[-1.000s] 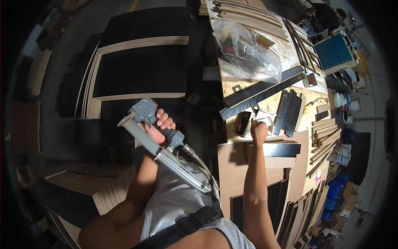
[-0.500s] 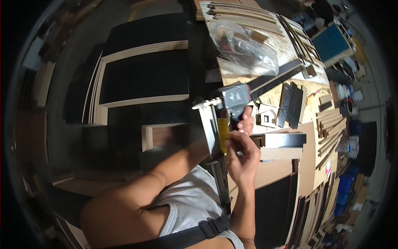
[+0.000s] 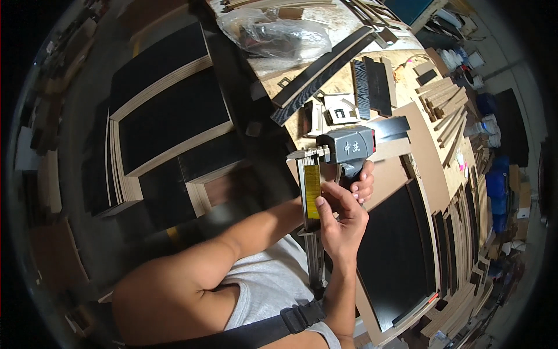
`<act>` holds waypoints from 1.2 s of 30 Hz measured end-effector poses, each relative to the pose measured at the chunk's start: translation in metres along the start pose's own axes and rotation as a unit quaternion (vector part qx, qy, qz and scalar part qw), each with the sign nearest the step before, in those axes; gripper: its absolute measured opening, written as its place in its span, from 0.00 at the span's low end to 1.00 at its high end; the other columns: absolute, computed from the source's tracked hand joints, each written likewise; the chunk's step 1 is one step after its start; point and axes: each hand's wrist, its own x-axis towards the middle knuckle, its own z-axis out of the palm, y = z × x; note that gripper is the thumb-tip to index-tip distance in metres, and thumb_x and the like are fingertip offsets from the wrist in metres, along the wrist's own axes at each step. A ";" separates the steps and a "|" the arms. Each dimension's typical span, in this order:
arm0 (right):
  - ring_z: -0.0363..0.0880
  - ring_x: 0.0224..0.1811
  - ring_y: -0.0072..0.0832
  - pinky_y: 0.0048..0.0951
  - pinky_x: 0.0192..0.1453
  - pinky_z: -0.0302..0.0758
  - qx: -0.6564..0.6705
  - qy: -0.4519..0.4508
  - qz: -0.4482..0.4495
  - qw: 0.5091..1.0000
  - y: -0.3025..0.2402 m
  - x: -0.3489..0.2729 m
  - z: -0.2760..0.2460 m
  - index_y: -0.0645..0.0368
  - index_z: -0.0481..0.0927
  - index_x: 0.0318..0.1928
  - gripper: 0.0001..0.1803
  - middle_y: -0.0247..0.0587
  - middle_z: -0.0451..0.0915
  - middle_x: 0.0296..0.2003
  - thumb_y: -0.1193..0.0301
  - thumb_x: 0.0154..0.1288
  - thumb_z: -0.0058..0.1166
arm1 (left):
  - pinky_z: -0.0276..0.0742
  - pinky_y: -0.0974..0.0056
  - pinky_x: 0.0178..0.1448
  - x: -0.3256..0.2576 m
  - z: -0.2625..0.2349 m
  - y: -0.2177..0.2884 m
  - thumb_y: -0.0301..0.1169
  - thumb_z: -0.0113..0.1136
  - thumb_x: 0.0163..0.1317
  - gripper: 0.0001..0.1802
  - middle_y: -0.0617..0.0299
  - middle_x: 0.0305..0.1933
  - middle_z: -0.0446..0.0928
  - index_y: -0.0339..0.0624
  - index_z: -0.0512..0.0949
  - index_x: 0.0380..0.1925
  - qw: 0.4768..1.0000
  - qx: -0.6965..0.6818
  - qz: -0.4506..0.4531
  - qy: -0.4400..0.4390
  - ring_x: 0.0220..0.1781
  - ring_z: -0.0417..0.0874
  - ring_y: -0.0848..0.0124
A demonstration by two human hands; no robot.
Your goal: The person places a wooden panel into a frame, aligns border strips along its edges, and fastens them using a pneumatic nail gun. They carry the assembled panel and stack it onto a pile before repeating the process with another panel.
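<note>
Grey nail gun (image 3: 347, 150) grip hidden by hands.

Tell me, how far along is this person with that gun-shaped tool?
Done: the grey nail gun is up off the workbench, gripped by the left hand. In hand: the right hand pinches a yellow strip against the gun's long magazine, thumb on it. Left: the strip still shows along the magazine, so probably not closed in yet, and the wooden slats lie loose.
</note>
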 end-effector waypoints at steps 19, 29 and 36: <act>0.39 0.81 0.57 0.64 0.78 0.29 -0.400 0.018 -0.168 0.901 0.022 -0.175 -0.117 0.50 0.87 0.53 0.19 0.53 0.55 0.77 0.56 0.71 0.53 | 0.70 0.71 0.44 -0.023 0.037 -0.217 0.53 0.70 0.61 0.27 0.71 0.30 0.69 0.48 0.69 0.43 0.994 -0.052 -0.078 0.051 0.35 0.72 0.78; 0.55 0.78 0.52 0.65 0.77 0.39 -0.346 0.075 -0.125 0.927 0.019 -0.281 -0.219 0.53 0.79 0.62 0.41 0.55 0.62 0.73 0.33 0.71 0.38 | 0.68 0.70 0.37 -0.004 0.044 -0.301 0.37 0.54 0.74 0.11 0.72 0.20 0.64 0.48 0.69 0.33 0.976 -0.175 -0.044 0.123 0.24 0.66 0.80; 0.68 0.70 0.59 0.63 0.76 0.55 -0.297 0.369 -0.161 0.866 0.058 -0.378 -0.229 0.66 0.78 0.58 0.46 0.64 0.75 0.62 0.34 0.74 0.25 | 0.70 0.66 0.36 0.023 0.019 -0.359 0.43 0.55 0.71 0.13 0.72 0.19 0.65 0.48 0.70 0.34 0.958 -0.249 -0.052 0.130 0.22 0.68 0.77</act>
